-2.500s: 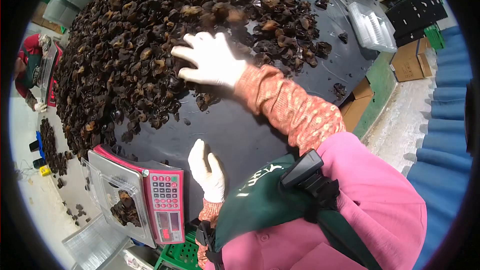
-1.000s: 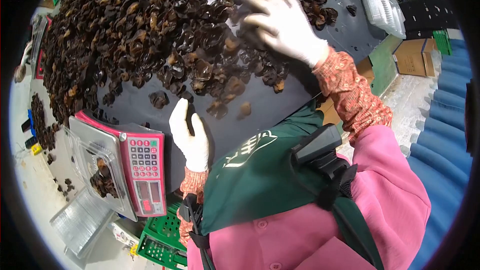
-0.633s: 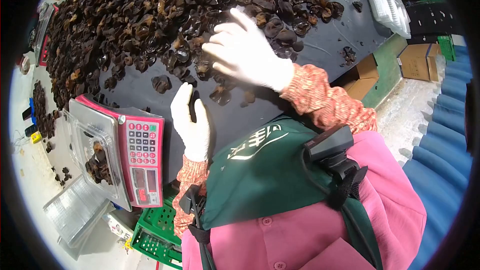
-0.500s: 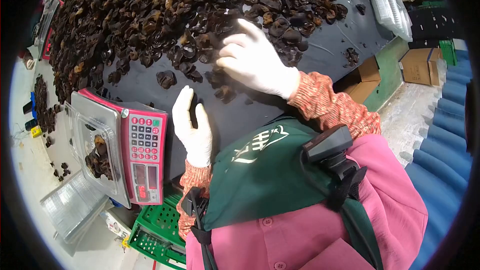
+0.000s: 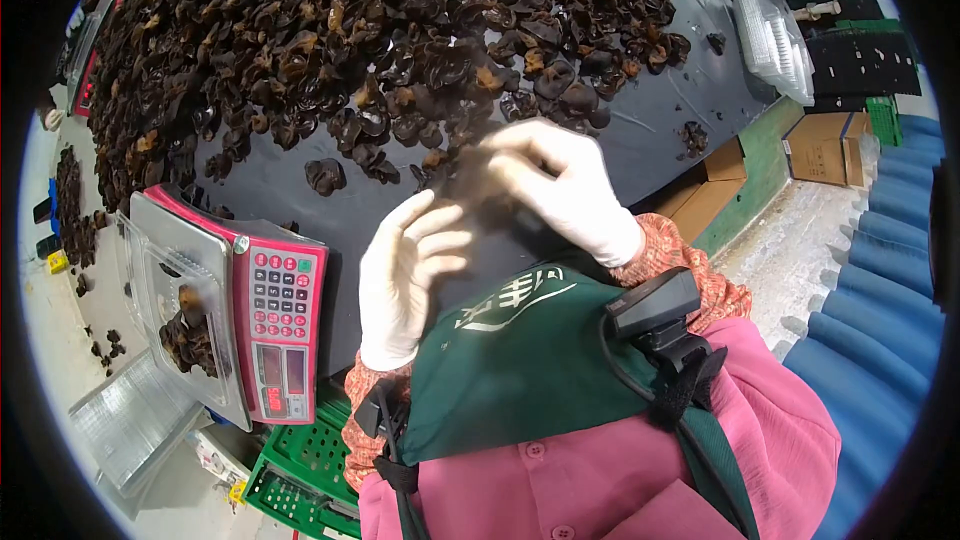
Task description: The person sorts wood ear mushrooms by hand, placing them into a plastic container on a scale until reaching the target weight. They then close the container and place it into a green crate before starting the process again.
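Both my hands wear white gloves. My left hand is raised over the near edge of the dark table, fingers spread and bent toward the right, with nothing seen in them. Facing it, my right hand has its fingers and thumb curled around blurred, dark wood ear mushrooms; motion smears the exact grip. Just beyond my hands is a large heap of wood ear mushrooms. One loose piece lies apart on the dark table surface.
At left stands a pink digital scale, with a clear plastic tub on its pan holding some mushrooms. Clear containers are stacked at the far right edge. A green crate sits below; cardboard boxes stand on the right.
My right hand has drawn back from the heap toward me, bringing dark mushrooms with it. My left hand has turned toward it and spread its fingers.
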`<state>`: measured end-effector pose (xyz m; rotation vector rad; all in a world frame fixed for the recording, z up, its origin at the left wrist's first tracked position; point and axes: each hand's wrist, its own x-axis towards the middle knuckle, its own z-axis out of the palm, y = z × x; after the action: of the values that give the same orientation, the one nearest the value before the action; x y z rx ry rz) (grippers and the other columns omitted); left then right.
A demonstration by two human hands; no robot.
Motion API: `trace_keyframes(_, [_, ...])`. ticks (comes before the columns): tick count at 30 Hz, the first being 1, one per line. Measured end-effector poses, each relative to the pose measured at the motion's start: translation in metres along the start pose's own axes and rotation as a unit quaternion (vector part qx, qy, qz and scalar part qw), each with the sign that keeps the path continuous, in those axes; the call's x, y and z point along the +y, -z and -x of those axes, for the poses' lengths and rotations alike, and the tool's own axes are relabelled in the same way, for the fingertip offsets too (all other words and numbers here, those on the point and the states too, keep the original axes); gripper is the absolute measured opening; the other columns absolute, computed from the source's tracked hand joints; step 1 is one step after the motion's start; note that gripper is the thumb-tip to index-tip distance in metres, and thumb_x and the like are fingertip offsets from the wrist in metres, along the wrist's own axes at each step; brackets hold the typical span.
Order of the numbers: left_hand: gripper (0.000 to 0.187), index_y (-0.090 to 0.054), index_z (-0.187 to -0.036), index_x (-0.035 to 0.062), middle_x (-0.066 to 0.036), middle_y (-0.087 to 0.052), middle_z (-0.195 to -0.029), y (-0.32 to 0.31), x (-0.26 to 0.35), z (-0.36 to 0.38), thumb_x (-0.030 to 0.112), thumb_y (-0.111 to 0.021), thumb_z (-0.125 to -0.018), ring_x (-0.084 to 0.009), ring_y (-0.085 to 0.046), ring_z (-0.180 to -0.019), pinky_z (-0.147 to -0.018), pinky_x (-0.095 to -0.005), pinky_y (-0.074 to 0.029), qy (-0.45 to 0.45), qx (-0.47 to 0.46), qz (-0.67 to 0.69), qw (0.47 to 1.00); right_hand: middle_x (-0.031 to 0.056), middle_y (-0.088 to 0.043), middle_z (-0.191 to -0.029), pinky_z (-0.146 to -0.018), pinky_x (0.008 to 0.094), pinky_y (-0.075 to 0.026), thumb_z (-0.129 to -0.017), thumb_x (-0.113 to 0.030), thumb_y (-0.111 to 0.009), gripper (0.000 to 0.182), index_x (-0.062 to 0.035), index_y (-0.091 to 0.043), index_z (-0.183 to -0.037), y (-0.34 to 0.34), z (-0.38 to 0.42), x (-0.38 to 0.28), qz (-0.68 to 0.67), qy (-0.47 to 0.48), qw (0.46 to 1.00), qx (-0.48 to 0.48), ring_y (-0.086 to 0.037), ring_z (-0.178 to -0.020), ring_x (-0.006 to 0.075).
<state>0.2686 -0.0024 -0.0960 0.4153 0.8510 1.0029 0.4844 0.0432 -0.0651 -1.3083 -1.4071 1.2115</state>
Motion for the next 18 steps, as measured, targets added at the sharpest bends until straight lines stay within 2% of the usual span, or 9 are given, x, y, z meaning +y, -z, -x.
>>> trace_keyframes(1, [0.064,-0.044,-0.144,-0.0035,-0.026,-0.061,-0.130,0.000,-0.003,-0.003,0.048,-0.041,-0.107,-0.0344,-0.067,-0.107,-0.084,-0.0433,-0.061,0.042,-0.042,0.168,0.984,0.0110,-0.073,-0.095,-0.081,0.0372,-0.054,-0.090,-0.019,-0.071,0.020,-0.0049,-0.074,-0.104,0.003,-0.004,0.004,0.076,0.136,0.984,-0.091,-0.070,-0.086,0.0248])
trace_keyframes(2, [0.065,-0.045,-0.144,-0.0029,-0.025,-0.062,-0.128,-0.002,-0.002,-0.003,0.050,-0.042,-0.106,-0.0335,-0.067,-0.105,-0.077,-0.0404,-0.062,0.066,-0.043,0.200,0.977,0.0090,-0.073,-0.094,-0.078,0.0381,-0.053,-0.091,-0.022,-0.069,0.019,-0.0076,-0.074,-0.102,0.004,-0.009,0.003,0.143,0.172,0.967,-0.122,-0.069,-0.085,0.0271])
trace_keyframes(4, [0.062,-0.050,-0.139,-0.0029,-0.023,-0.065,-0.121,0.005,-0.003,-0.001,0.049,-0.044,-0.105,-0.0303,-0.068,-0.095,-0.068,-0.0345,-0.060,0.096,-0.040,0.190,0.976,0.0073,-0.072,-0.093,-0.078,0.0373,-0.051,-0.091,-0.024,-0.068,0.018,-0.0103,-0.075,-0.100,0.006,-0.035,-0.001,0.185,0.217,0.957,-0.048,-0.067,-0.086,0.0273])
trace_keyframes(5, [0.055,-0.058,-0.130,-0.0033,-0.022,-0.069,-0.112,0.004,-0.002,0.002,0.045,-0.047,-0.106,-0.0268,-0.067,-0.084,-0.060,-0.0292,-0.055,0.102,0.010,0.167,0.981,0.0062,-0.070,-0.090,-0.076,0.0378,-0.051,-0.090,-0.025,-0.069,0.018,-0.0106,-0.074,-0.099,0.006,-0.054,0.007,0.249,0.236,0.939,0.035,-0.066,-0.083,0.0258])
trace_keyframes(8, [0.046,-0.064,-0.120,-0.0031,-0.021,-0.071,-0.105,0.018,-0.010,0.002,0.037,-0.047,-0.107,-0.0255,-0.067,-0.080,-0.059,-0.0294,-0.053,0.088,-0.017,0.170,0.981,0.0032,-0.062,-0.091,-0.076,0.0399,-0.045,-0.086,-0.025,-0.071,0.016,-0.0127,-0.070,-0.096,0.005,-0.105,0.038,0.457,0.290,0.830,0.131,-0.060,-0.088,0.0257])
trace_keyframes(11, [0.045,-0.062,-0.123,-0.0041,-0.021,-0.070,-0.107,0.014,-0.005,0.007,0.035,-0.046,-0.107,-0.0263,-0.067,-0.083,-0.064,-0.0309,-0.055,0.084,-0.005,0.149,0.985,0.0024,-0.061,-0.096,-0.078,0.0398,-0.044,-0.085,-0.025,-0.071,0.014,-0.0131,-0.069,-0.093,0.002,-0.109,0.046,0.460,0.282,0.841,0.043,-0.057,-0.091,0.0256])
trace_keyframes(12, [0.047,-0.061,-0.125,-0.0045,-0.022,-0.070,-0.108,0.010,-0.003,0.008,0.036,-0.046,-0.107,-0.0268,-0.067,-0.085,-0.066,-0.0315,-0.055,0.078,0.003,0.137,0.988,0.0034,-0.062,-0.091,-0.075,0.0389,-0.043,-0.085,-0.021,-0.070,0.011,-0.0126,-0.069,-0.092,0.000,-0.101,0.037,0.419,0.302,0.854,0.062,-0.058,-0.085,0.0246])
trace_keyframes(15, [0.058,-0.055,-0.132,-0.0063,-0.023,-0.067,-0.116,0.004,-0.001,0.009,0.044,-0.045,-0.106,-0.0300,-0.068,-0.097,-0.074,-0.0355,-0.057,0.072,0.010,0.101,0.992,0.0074,-0.066,-0.086,-0.073,0.0377,-0.049,-0.085,-0.017,-0.069,0.010,-0.0097,-0.070,-0.093,-0.004,-0.066,0.016,0.201,0.198,0.959,-0.022,-0.064,-0.080,0.0263])
trace_keyframes(18, [0.063,-0.053,-0.138,0.0016,-0.023,-0.062,-0.127,-0.014,0.012,0.002,0.053,-0.045,-0.103,-0.0353,-0.064,-0.111,-0.079,-0.0463,-0.059,0.103,-0.008,0.267,0.958,0.0114,-0.070,-0.088,-0.072,0.0380,-0.054,-0.088,-0.019,-0.069,0.015,-0.0079,-0.073,-0.097,-0.007,-0.044,-0.008,0.133,0.168,0.959,-0.187,-0.069,-0.079,0.0283])
